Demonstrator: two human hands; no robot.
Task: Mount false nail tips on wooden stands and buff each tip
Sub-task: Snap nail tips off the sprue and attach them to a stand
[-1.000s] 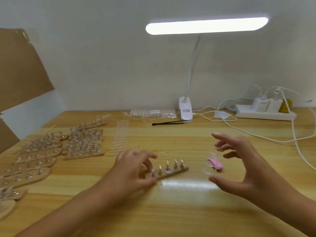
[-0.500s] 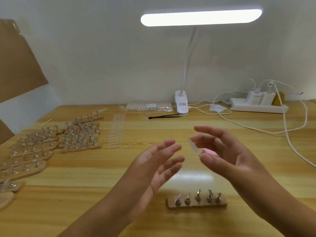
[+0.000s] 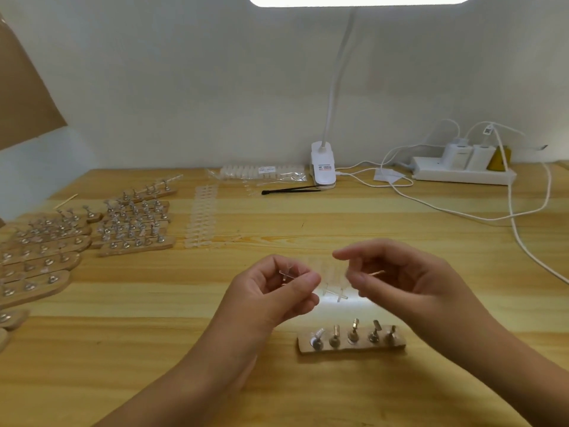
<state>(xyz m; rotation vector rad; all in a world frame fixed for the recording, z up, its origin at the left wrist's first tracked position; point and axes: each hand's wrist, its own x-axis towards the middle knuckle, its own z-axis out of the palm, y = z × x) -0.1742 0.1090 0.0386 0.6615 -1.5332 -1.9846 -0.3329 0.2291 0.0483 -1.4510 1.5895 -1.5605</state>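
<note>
My read: left hand pinches clear plastic strip of false nail tips, right hand fingers narrow at its other end, grip unclear; I'd twist one tip off gently above the five-peg wooden stand just below the fingers.

There were one left hand, one right hand, one nail-tip strip, one near stand, five pegs, one lamp.

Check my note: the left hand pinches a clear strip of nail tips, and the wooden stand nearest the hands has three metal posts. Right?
No. The head view shows five metal posts on the wooden stand, not three. The left hand does pinch the clear strip of nail tips.
</note>
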